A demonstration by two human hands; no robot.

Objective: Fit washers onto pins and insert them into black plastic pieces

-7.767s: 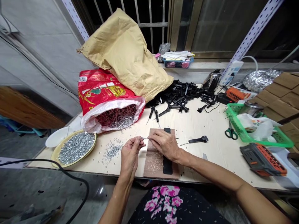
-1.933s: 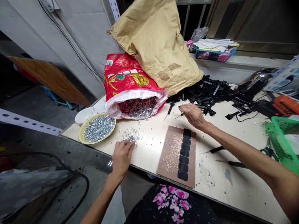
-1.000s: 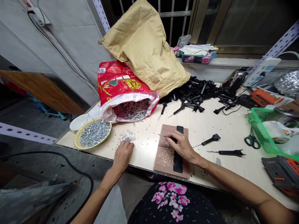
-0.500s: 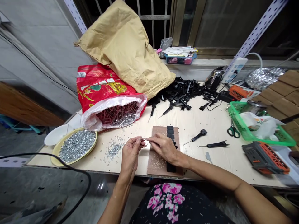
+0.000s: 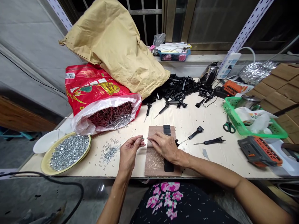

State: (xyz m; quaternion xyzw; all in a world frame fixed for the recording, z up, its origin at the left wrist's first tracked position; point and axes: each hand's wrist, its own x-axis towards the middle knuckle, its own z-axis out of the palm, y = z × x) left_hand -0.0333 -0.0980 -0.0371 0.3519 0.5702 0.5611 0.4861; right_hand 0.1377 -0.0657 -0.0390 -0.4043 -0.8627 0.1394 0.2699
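Observation:
A thin metal rod (image 5: 145,138) spans the gap between my two hands above the table. My left hand (image 5: 130,150) pinches its left end between thumb and finger. Fingers of my right hand (image 5: 164,147) are closed on the other end; a black part shows just beyond the knuckles. Under my right hand lies a brown board (image 5: 153,165) with black pads (image 5: 168,166) and pale crumbs on it. Small metal washers (image 5: 109,154) are scattered left of my left hand. A yellow bowl (image 5: 87,152) holds many more washers.
A red bag (image 5: 93,84) of long nails lies behind, under a tan sack (image 5: 112,40). Black parts (image 5: 179,90) are heaped at the back. Two black tools (image 5: 196,133) lie right of the board, near scissors (image 5: 229,127), a green basket (image 5: 243,132) and a battery (image 5: 259,151).
The view has shifted, so the table items appear further left. Both hands still hold the rod, with slightly more of it showing between them.

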